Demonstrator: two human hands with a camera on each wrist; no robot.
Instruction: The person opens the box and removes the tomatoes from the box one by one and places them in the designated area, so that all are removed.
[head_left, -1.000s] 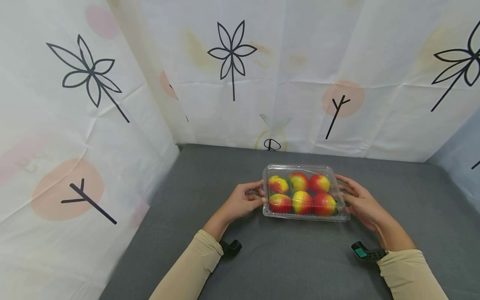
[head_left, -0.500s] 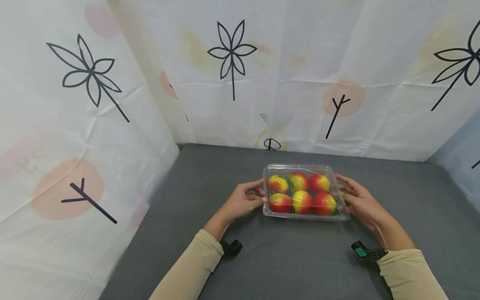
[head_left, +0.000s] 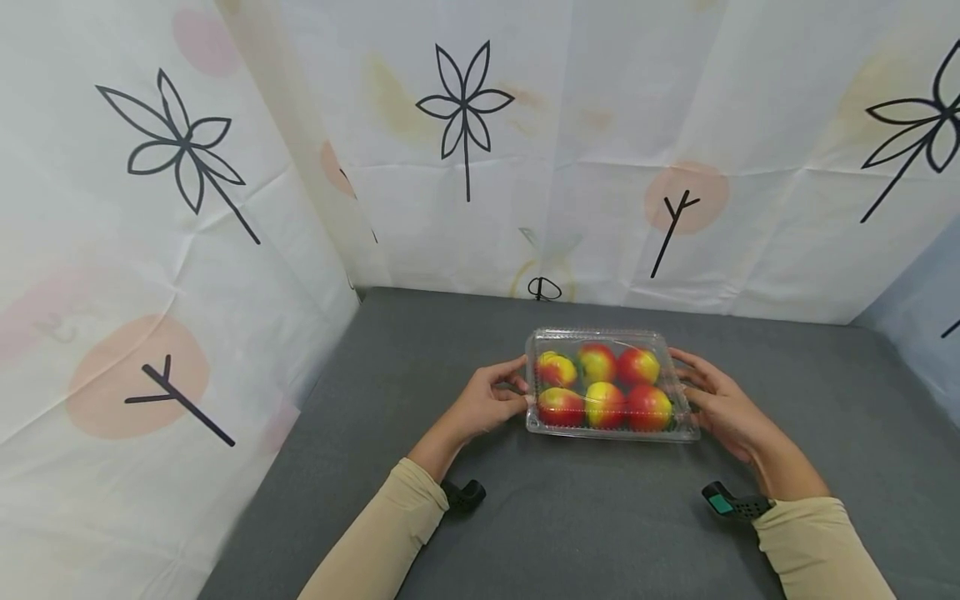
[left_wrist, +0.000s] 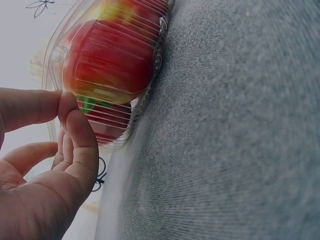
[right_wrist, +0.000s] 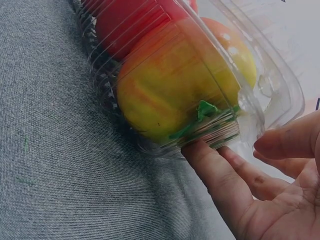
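A clear plastic clamshell container [head_left: 573, 435] sits on the grey cloth, its lid down. Inside it are several red-and-yellow fruits [head_left: 604, 405], with bits of green [right_wrist: 206, 110] showing at one end. The left hand [head_left: 486, 402] is at the container's left end, where thumb and fingertips pinch the rim in the left wrist view. At the opposite end, the right hand [head_left: 726, 412] holds the rim by the thumb, while its fingers [right_wrist: 207, 165] touch the ribbed side wall lower down. Some fingertips of the right hand are hidden behind the container in the head view.
A grey cloth surface [head_left: 555, 517] extends around the container. White fabric walls [head_left: 577, 167] with leaf and twig drawings stand at the back and left. Dark bands [head_left: 738, 504] circle both wrists, beside beige sleeves [head_left: 821, 546].
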